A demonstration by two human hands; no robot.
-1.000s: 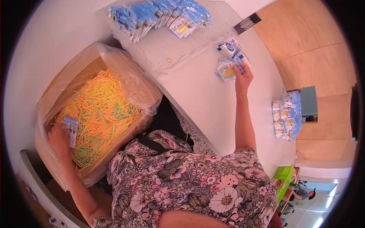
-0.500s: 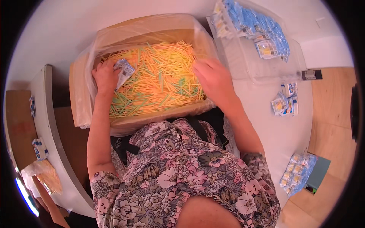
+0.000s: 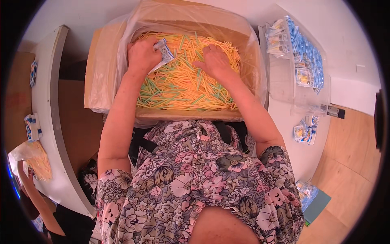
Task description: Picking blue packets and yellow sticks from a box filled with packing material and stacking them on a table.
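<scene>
A cardboard box (image 3: 95,73) lined with clear plastic stands in front of me, with a thick layer of thin yellow, orange and green sticks (image 3: 183,85) inside. At the left of the pile, my left hand (image 3: 143,56) is closed on a small blue-and-white packet (image 3: 163,53); the packet's printed end sticks out to the right of the fingers. My right hand (image 3: 214,62) rests on the sticks right of the middle. Its thumb and fingers are apart, though the fingertips are partly hidden, and nothing shows in its grasp.
To the right, a clear plastic bin (image 3: 280,83) holds rows of blue-and-white packets (image 3: 306,53). A few loose packets (image 3: 306,131) lie below it on the white table (image 3: 280,118). At the left, a co-worker's arm (image 3: 34,191) reaches toward a bag of sticks (image 3: 39,160).
My right hand has moved from the box's right edge leftward onto the sticks. My left hand still grips the packet. The whole view has shifted, so the box sits farther right and higher.
</scene>
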